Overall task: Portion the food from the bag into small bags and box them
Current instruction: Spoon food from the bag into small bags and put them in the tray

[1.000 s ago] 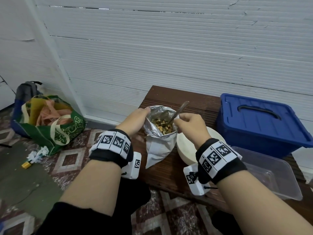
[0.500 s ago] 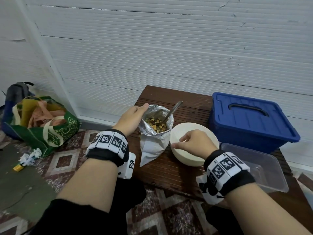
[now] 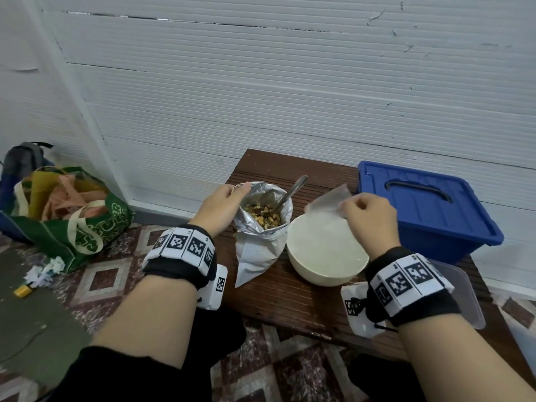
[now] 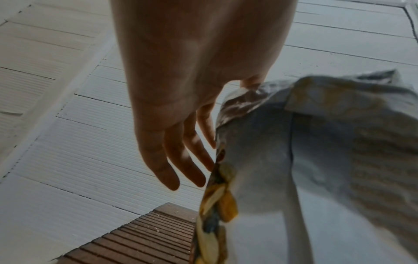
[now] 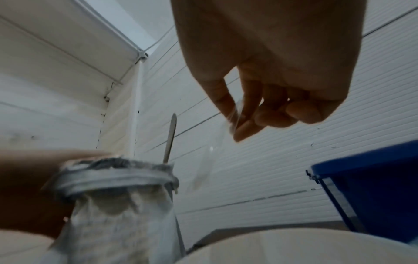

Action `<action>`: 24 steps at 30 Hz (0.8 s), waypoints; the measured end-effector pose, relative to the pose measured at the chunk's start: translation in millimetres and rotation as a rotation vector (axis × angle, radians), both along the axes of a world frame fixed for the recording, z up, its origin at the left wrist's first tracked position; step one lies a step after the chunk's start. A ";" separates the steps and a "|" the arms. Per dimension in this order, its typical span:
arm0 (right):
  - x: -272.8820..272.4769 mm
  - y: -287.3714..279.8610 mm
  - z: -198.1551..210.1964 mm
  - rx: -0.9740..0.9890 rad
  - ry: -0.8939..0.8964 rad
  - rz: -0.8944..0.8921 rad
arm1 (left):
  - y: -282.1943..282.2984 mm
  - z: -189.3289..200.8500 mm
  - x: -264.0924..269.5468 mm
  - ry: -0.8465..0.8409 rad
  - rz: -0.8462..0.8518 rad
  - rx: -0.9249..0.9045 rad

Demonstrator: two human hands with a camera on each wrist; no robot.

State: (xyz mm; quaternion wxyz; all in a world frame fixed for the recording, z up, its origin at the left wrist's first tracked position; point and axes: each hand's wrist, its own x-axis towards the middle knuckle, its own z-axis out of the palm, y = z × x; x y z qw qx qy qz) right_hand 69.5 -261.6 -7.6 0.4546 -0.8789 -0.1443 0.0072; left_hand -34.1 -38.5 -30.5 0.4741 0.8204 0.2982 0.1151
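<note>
- A plain room in a home, by the look of it, not a fitted kitchen.
- White ribbed wall panels (image 3: 290, 97), cracked in places.
- Patterned floor tiles (image 3: 104, 280), dusty.
- A low dark wooden table (image 3: 290, 300) against the wall.
- A green shopping bag (image 3: 87, 227) and a backpack (image 3: 23, 161) on the floor.

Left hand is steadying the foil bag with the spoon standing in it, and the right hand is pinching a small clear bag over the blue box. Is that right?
Not quite. In the head view the right hand pinches the small clear bag over the white bowl, not the blue box, which sits lidded to the right. The left hand does steady the foil bag, with the spoon in it.
</note>
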 end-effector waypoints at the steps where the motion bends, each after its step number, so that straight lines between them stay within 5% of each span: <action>1: -0.9 -0.7 5.2 0.080 -0.031 -0.050 | -2.2 1.5 -0.8 -0.012 0.007 -0.009; 4: -9.4 4.3 22.7 0.404 -0.104 -0.133 | -7.3 6.8 -2.3 -0.099 0.011 0.017; 8: -22.5 21.0 33.1 0.654 -0.028 -0.026 | -18.8 20.4 -7.2 -0.295 -0.088 0.111; 18: -45.1 41.4 9.3 0.662 0.367 0.121 | -35.0 47.1 -17.2 -0.518 -0.248 0.082; 24: -53.0 42.6 7.7 0.555 0.430 0.184 | -36.9 45.9 -16.7 -0.610 -0.232 0.015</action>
